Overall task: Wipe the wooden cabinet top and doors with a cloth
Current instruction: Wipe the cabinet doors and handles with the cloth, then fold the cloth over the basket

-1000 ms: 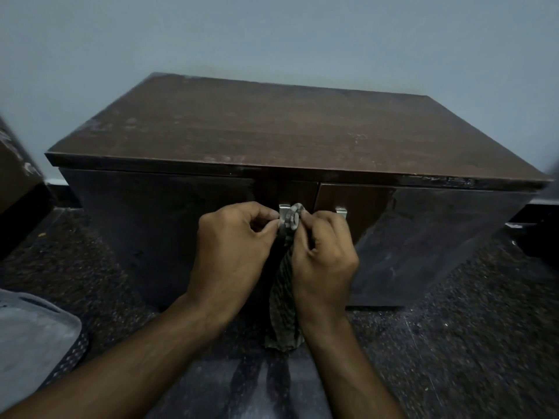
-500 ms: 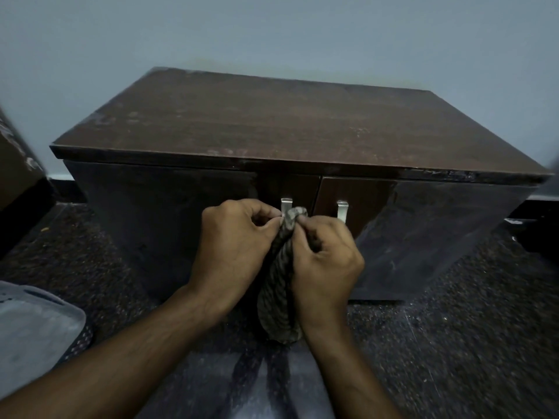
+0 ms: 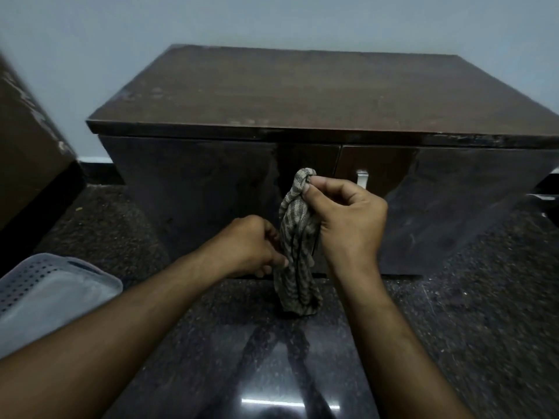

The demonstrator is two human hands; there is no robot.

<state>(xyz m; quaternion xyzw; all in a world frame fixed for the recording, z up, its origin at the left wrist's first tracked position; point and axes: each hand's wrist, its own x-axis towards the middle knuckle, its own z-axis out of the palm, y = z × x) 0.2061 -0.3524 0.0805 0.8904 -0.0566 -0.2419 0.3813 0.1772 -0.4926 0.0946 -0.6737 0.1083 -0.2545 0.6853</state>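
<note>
A dark wooden cabinet (image 3: pixel 302 92) stands against the wall, its two doors (image 3: pixel 187 189) closed. A striped grey-brown cloth (image 3: pixel 295 252) hangs bunched in front of the doors. My right hand (image 3: pixel 348 219) pinches the cloth's top end between thumb and fingers. Lower down, my left hand (image 3: pixel 251 246) grips the cloth's left side. The cloth covers the left door handle, while the right metal handle (image 3: pixel 361 178) shows just above my right hand.
A grey perforated plastic basket (image 3: pixel 45 288) sits on the floor at the lower left. A brown piece of furniture (image 3: pixel 27 140) leans in at the left edge. The floor (image 3: pixel 453 313) is dark speckled polished stone.
My left hand has slid down from the cloth's top to its side. The right hand has drawn the cloth off the left handle and back a little. The view has shifted left.
</note>
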